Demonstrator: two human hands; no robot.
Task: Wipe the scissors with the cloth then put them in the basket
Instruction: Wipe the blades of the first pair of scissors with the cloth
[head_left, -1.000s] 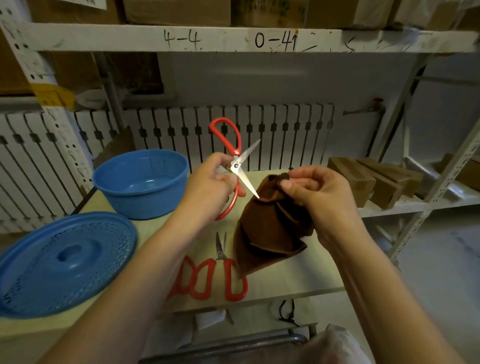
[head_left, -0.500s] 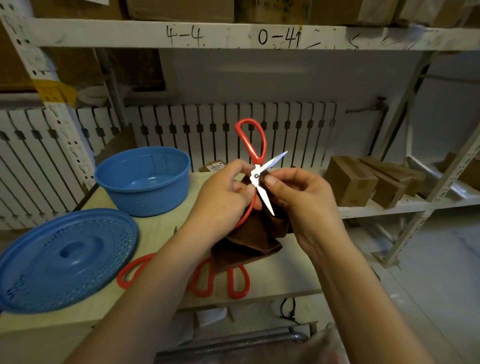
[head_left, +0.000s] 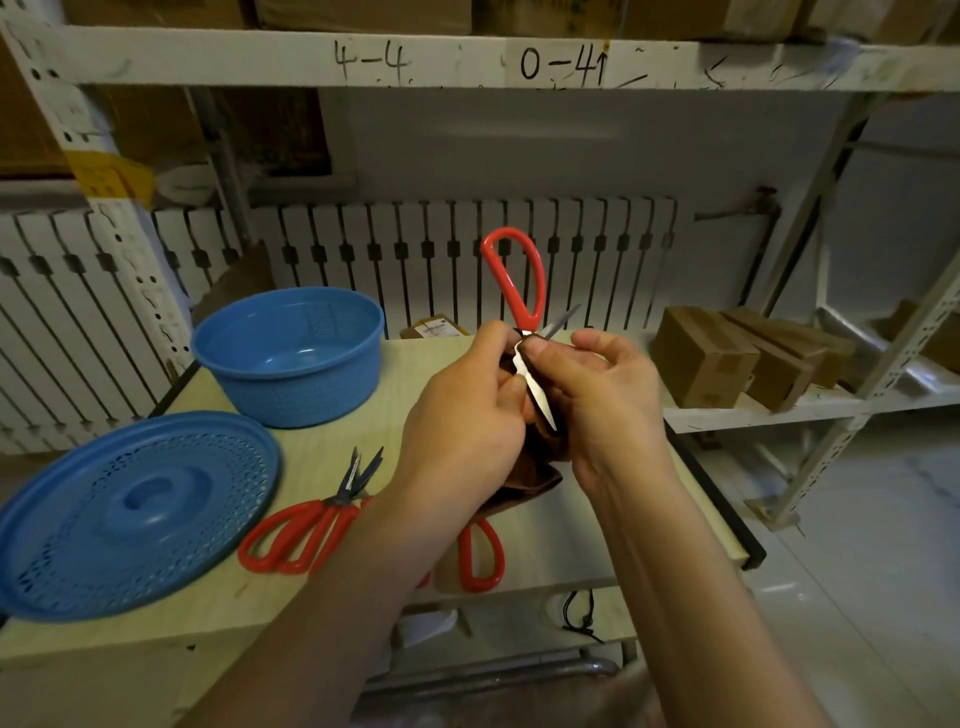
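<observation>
My left hand (head_left: 465, 415) holds a pair of red-handled scissors (head_left: 514, 280) upright above the table, blades apart, one handle loop sticking up. My right hand (head_left: 602, 395) presses a brown cloth (head_left: 524, 478) against the lower blade near the pivot; most of the cloth hangs hidden between and below my hands. The blue basket (head_left: 291, 358) stands at the back left of the table, with nothing in it that I can see.
A blue perforated lid (head_left: 130, 514) lies at the front left. Another pair of red scissors (head_left: 311, 525) lies on the wooden table (head_left: 597, 540), and a further red handle (head_left: 480, 556) shows under my left arm. Cardboard boxes (head_left: 727, 358) sit on a shelf to the right.
My right hand brought the cloth up from hanging beside the scissors onto the blade. The scissors turned more upright and shifted right. The view moved, showing a pair of scissors on the table.
</observation>
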